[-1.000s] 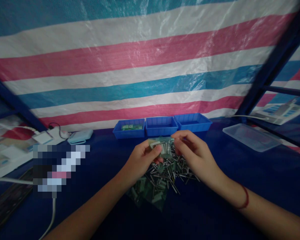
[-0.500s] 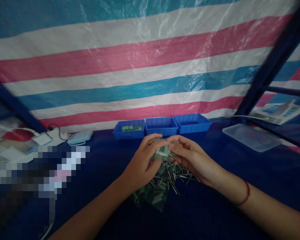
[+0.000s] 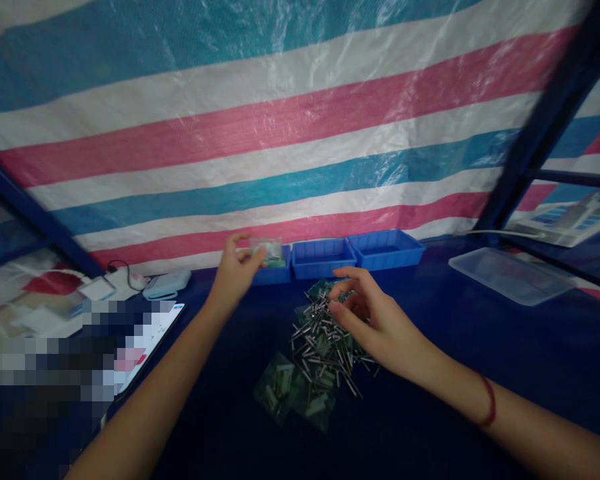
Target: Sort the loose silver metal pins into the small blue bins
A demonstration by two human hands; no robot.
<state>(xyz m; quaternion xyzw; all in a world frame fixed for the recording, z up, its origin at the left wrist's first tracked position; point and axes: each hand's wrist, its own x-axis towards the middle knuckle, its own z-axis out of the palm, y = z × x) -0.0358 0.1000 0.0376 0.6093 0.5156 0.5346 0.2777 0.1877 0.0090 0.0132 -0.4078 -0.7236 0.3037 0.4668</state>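
By the surface's [image 3: 405, 433] far edge, a clear packet [image 3: 274, 249] is pinched in the left hand [image 3: 233, 272], long side roughly along that edge, over or before the leftmost blue bin [image 3: 276, 276]; rightward, beside metal rods [image 3: 325, 343], the right hand [image 3: 377, 315] is held, fingertips parted.

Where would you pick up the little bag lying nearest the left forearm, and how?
Probably pinch the small bag by its left corner, coming from the person's left: that corner lies free on the table, while its right side meets another bag.
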